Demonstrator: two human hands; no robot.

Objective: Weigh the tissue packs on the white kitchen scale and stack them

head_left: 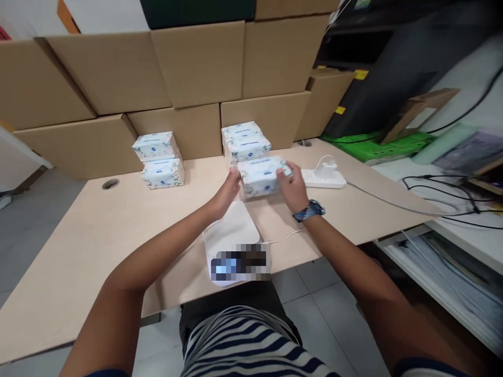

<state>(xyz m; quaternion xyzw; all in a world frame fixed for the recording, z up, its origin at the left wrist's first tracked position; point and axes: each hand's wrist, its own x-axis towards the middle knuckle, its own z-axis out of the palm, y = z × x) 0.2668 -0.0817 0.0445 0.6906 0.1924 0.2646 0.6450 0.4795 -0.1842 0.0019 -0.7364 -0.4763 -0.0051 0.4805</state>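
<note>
Between my two hands is a white tissue pack (pixel 261 180) with a leafy print and blue lettering, slightly blurred. The fingers of my left hand (pixel 230 187) close on its left end, while my right hand (pixel 291 183), with a dark watch on the wrist, grips the right end. Right behind it stand more tissue packs (pixel 247 144) of the same print, partly hidden by the held one. To the left, one tissue pack (pixel 155 145) rests on top of another tissue pack (pixel 162 174). Nearest my body lies a flat white device (pixel 231 230) with a blurred-out panel.
Cardboard boxes (pixel 200 65) form a wall along the back of the wooden table (pixel 98 235). A white power strip (pixel 324 178) with a plug and cable lies right of my right hand. A cable hole (pixel 110 184) is at left. A green crate (pixel 377 146) stands beyond the right edge.
</note>
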